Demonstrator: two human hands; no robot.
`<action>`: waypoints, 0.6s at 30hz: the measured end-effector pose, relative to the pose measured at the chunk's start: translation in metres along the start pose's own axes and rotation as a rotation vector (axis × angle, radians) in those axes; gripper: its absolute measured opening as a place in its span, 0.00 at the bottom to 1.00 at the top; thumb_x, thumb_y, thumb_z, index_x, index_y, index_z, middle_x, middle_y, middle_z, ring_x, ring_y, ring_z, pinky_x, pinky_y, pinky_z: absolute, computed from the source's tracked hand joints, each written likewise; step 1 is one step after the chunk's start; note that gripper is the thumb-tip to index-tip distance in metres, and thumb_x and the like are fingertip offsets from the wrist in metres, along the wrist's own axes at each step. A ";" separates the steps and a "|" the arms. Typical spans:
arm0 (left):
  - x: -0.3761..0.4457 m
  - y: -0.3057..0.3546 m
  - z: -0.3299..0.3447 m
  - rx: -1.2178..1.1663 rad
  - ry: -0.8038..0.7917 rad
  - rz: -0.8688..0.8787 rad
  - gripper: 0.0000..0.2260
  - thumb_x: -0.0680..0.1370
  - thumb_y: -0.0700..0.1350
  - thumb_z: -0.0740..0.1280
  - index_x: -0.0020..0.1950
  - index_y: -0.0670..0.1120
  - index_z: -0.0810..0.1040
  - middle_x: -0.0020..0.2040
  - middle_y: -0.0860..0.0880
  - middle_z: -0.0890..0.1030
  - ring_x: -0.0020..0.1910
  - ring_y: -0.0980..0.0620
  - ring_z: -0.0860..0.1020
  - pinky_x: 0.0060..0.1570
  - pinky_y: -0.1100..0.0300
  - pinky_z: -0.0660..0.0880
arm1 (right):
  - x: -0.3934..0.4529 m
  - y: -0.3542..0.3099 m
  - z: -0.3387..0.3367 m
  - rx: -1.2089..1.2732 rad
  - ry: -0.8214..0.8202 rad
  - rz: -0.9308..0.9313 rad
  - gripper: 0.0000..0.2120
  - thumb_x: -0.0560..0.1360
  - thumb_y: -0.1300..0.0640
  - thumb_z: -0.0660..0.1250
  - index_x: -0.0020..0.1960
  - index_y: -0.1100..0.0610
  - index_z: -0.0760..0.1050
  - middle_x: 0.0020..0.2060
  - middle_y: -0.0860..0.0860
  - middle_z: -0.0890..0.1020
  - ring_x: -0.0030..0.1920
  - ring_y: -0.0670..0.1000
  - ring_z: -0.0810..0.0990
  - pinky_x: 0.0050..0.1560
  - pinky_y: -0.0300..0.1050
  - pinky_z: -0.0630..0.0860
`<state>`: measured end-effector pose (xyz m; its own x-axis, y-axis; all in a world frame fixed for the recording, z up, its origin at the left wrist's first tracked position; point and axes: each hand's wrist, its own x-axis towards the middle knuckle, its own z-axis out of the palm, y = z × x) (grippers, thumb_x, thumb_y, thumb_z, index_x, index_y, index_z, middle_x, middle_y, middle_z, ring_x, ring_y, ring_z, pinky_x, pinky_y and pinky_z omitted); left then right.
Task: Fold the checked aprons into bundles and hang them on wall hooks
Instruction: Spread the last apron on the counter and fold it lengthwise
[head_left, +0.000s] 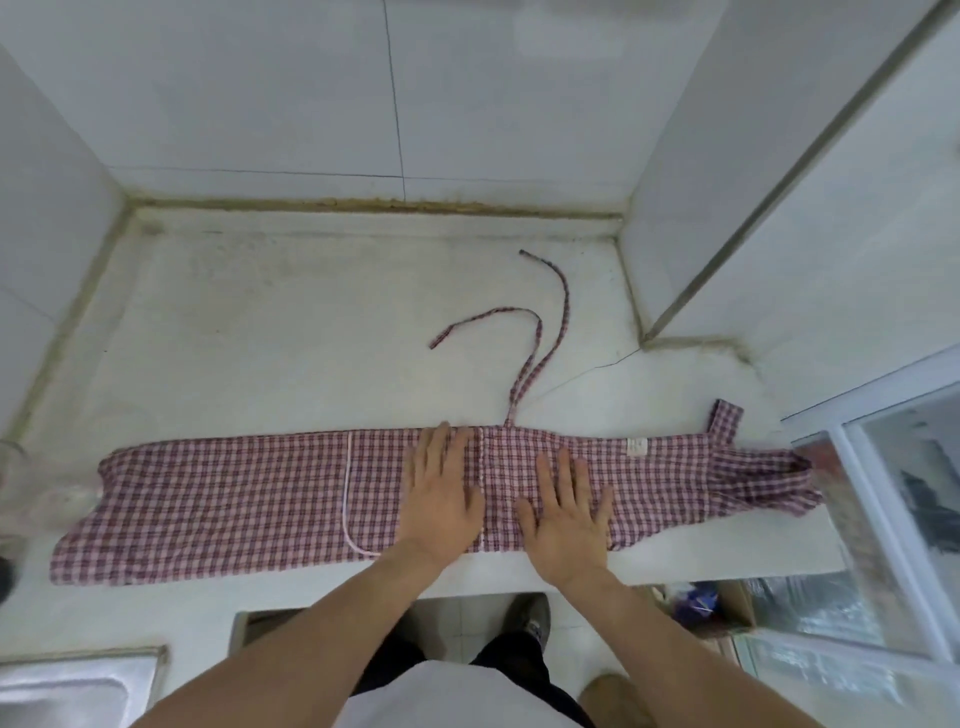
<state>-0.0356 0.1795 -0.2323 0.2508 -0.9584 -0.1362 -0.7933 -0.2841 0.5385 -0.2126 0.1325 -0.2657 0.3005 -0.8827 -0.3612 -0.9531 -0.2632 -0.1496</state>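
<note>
A red-and-white checked apron (234, 493) lies folded into a long narrow strip across the pale countertop (260, 322), running left to right. Its two tie strings (540, 338) trail away from its far edge toward the back wall. The neck strap end (758, 478) is bunched at the right. My left hand (441, 499) lies flat on the strip's middle with straight fingers. Just to its right, my right hand (566, 519) presses flat on the cloth, fingers spread.
Tiled walls close in the counter at the back and left, and a wall corner (639, 291) juts in at the right. A glass-fronted frame (893, 493) stands at the right edge. A steel sink (72, 686) sits at the lower left. Boxes lie below the counter.
</note>
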 end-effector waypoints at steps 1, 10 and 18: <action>0.002 0.012 0.011 -0.045 -0.055 0.037 0.32 0.77 0.57 0.49 0.81 0.50 0.53 0.81 0.46 0.52 0.80 0.45 0.47 0.78 0.45 0.42 | -0.003 0.001 -0.001 0.015 0.014 -0.029 0.35 0.78 0.35 0.38 0.81 0.48 0.42 0.80 0.51 0.44 0.80 0.55 0.43 0.74 0.66 0.37; 0.003 0.018 0.056 0.332 -0.343 0.000 0.35 0.73 0.66 0.28 0.78 0.54 0.30 0.76 0.49 0.26 0.74 0.45 0.25 0.73 0.41 0.29 | 0.003 0.162 -0.051 -0.083 -0.006 -0.017 0.39 0.71 0.31 0.23 0.79 0.41 0.37 0.77 0.44 0.35 0.79 0.52 0.35 0.75 0.59 0.34; 0.023 0.062 0.048 0.338 -0.308 -0.192 0.31 0.79 0.60 0.58 0.78 0.51 0.54 0.81 0.46 0.47 0.79 0.41 0.43 0.75 0.35 0.40 | 0.012 0.279 -0.096 0.025 0.067 0.004 0.41 0.68 0.25 0.53 0.72 0.48 0.70 0.74 0.47 0.67 0.75 0.51 0.61 0.74 0.64 0.50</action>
<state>-0.1056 0.1384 -0.2416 0.2751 -0.8370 -0.4731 -0.8972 -0.4003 0.1865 -0.4787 0.0105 -0.2231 0.2926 -0.9082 -0.2993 -0.9528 -0.2503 -0.1720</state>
